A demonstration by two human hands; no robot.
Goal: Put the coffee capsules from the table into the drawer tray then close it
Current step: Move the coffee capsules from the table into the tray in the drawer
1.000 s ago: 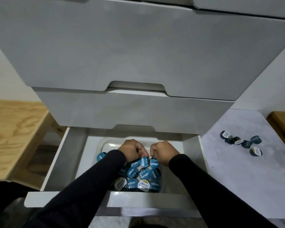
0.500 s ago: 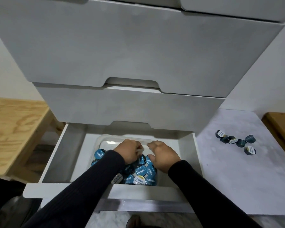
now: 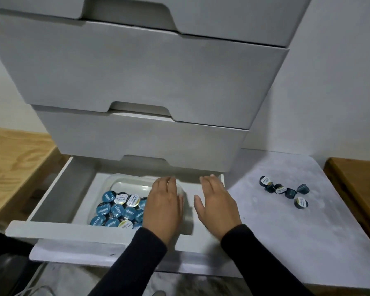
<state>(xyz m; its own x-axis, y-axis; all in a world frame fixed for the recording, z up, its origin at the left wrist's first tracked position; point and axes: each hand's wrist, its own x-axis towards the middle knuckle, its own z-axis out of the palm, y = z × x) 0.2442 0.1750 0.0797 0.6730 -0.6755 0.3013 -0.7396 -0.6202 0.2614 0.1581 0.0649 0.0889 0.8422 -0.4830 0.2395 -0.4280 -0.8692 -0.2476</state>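
the bottom drawer point(image 3: 51, 229) of a grey drawer unit point(image 3: 137, 71) is seen pulled out across the lower middle of the frame. inside it a clear plastic tray point(image 3: 124, 184) is set, and a heap of blue-lidded coffee capsules point(image 3: 118, 210) is held in the tray's nearer part, a few of them with pale lids. the tray's far end is seen bare.

both hands are held above the drawer, backs up. the left hand point(image 3: 163, 207) is placed over the right edge of the tray, its fingers straight and close together, nothing gripped. whether the tray or the capsules are touched by it cannot be told. the right hand point(image 3: 217, 207) is held over the drawer's right side, fingers straight and slightly spread, the thumb set apart toward the left; nothing is held in it.

at the right of the frame, on the pale marbled table point(image 3: 286, 242), a small cluster of loose capsules point(image 3: 284, 191) is left lying, well apart from the drawer. about half a dozen can be counted, some on their sides.

the task is judged to be mostly done: the larger share of capsules is already in the tray. the cluster on the table is still to be carried over, probably in one or two handfuls, and the drawer is not yet closed.
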